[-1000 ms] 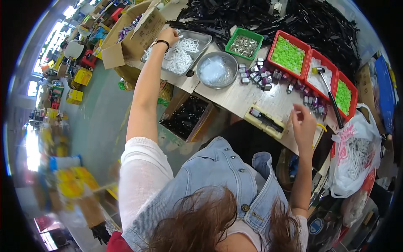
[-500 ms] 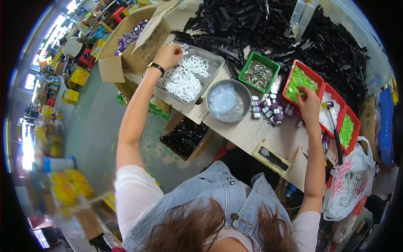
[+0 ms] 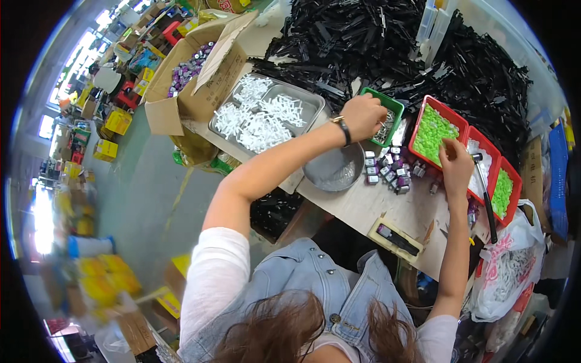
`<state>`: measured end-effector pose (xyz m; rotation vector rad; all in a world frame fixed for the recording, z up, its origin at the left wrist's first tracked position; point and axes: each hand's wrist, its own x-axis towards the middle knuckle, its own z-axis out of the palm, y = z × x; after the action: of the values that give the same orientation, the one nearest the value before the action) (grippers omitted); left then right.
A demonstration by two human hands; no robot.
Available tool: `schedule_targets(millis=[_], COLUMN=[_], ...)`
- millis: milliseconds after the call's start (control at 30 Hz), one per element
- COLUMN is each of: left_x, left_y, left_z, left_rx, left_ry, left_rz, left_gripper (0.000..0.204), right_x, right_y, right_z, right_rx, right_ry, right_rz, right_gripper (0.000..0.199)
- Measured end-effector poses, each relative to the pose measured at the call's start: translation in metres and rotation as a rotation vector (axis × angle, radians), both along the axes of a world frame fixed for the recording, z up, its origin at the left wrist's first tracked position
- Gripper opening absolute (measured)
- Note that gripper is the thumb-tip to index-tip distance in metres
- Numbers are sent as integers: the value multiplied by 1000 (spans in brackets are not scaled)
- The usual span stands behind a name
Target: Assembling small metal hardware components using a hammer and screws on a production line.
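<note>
Left hand point(image 3: 363, 115) over the green bin point(image 3: 376, 97), fingers curled downward into the small metal parts point(image 3: 387, 126) inside (whether anything is actually pinched, impossible to tell from here). Dark wristband at the wrist, forearm stretched long across the round metal bowl point(image 3: 334, 169) and the edge of the steel tray point(image 3: 305, 100) of white plastic pieces point(image 3: 260, 118).

Right hand point(image 3: 455, 166) at the near rim of the first red bin point(image 3: 417, 124), fingertips pinched together at the light green parts point(image 3: 434, 128); closed, seemingly on one of those pieces, though too small to confirm.

Between the two hands, on the bare tabletop point(image 3: 375, 209): a cluster of small purple and silver blocks point(image 3: 387, 169), lying just below and right of the left hand, just left of the right hand. Roughly equal in reach, the left perhaps slightly closer. Cluster stretched along a line from green bin toward the red one.

Further right, two more red bins point(image 3: 505, 187); behind everything, a heap of black plastic strips point(image 3: 363, 36).
</note>
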<state>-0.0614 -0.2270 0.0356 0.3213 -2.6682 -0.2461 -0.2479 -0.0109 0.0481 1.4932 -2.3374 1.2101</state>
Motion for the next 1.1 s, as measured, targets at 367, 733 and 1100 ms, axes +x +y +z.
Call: schedule_targets(millis=[367,733,1100], left_x=[-48,-34,37], left_y=[7,-3,92], left_z=[8,13,65], left_rx=[-312,-50,757], left_ry=[-361,-209,293], left_rz=[105,137,-112], left_gripper=[6,12,11], right_x=[53,90,115], right_y=[141,127,110], right_z=[4,-20,-3], right_rx=[-24,-156,-507], right_ry=[-566,-845,-963], right_rz=[75,164,63], right_gripper=[18,19,19])
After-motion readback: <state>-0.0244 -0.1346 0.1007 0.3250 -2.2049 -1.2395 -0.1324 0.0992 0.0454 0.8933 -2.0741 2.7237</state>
